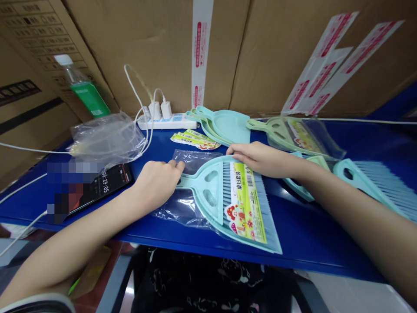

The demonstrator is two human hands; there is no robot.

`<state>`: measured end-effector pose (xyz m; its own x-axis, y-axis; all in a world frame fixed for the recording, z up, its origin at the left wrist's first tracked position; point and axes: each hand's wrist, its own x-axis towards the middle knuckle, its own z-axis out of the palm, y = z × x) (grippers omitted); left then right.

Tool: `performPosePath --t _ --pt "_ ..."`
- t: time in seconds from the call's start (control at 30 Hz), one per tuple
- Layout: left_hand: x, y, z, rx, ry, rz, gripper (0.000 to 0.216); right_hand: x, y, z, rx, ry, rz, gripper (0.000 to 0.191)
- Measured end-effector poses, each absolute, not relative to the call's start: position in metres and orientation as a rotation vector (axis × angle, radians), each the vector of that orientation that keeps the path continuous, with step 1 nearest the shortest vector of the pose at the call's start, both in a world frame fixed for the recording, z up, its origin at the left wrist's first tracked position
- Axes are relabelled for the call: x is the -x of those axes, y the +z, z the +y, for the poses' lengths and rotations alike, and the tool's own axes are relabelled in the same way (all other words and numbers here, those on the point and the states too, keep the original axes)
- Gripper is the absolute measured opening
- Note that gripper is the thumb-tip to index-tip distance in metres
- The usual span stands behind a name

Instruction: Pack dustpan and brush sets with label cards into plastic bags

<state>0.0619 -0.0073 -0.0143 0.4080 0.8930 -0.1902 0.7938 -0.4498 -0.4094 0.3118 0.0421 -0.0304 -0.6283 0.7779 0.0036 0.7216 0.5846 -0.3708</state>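
A light blue dustpan [200, 184] lies flat before me, its handle toward the left. A blue-bristled brush [264, 204] is nested in it, with a green and white printed card [244, 195] on top. My left hand [159, 182] is closed around the end of the dustpan's handle, its fingertips partly hidden. My right hand [252, 157] grips the far rim near the card, fingers curled. A clear plastic bag [182, 211] spreads beneath and around the handle; whether the dustpan is inside it I cannot tell.
Behind are stacked dustpans [228, 124], printed cards [195, 140] and a bagged green dustpan set [293, 134]. Loose brushes [368, 182] lie right. Left are a phone [107, 184], clear bags [107, 137], a bottle [87, 95] and a power strip [177, 124] with cables. Cardboard boxes [156, 43] wall the back.
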Motion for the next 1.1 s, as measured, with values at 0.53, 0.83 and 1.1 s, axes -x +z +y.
performPosePath --t 0.53,0.83,1.1 --pt "-0.062 -0.010 -0.004 2.353 0.405 -1.648 0.045 -0.306 -0.026 0.039 1.334 0.530 -2.508 0.023" --pt "-0.045 -0.006 0.017 2.721 0.156 -1.683 0.044 -0.309 -0.028 0.038 1.468 0.548 -2.412 0.025" --pt "-0.038 -0.001 0.027 3.008 0.115 -1.867 0.045 -0.310 -0.029 0.043 1.317 0.828 -2.419 0.039"
